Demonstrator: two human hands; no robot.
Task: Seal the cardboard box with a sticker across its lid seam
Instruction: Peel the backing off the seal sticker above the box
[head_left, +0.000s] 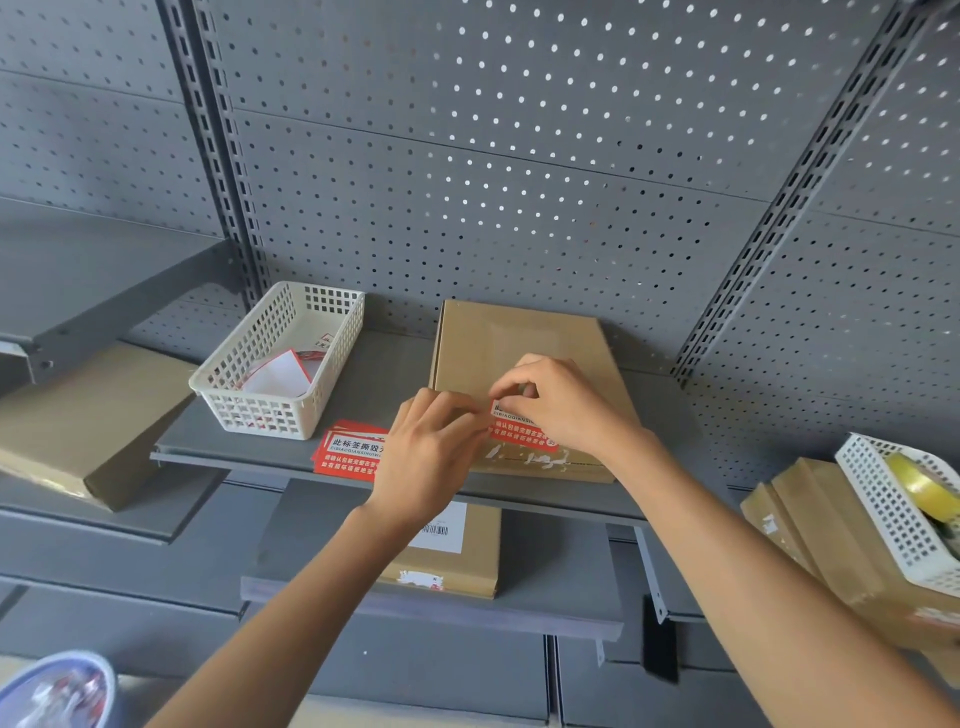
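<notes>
A flat brown cardboard box lies closed on the grey metal shelf, its near edge toward me. A red and white sticker sits over the box's near edge, held between both hands. My left hand pinches its left end, and my right hand grips its upper right part with fingertips. Whether the sticker is pressed flat on the box is hidden by the fingers. White torn residue marks the box's front face below the sticker.
A stack of red stickers lies on the shelf left of the box. A white plastic basket with paper scraps stands further left. Other cardboard boxes sit at the left, below and right, beside a basket holding yellow tape.
</notes>
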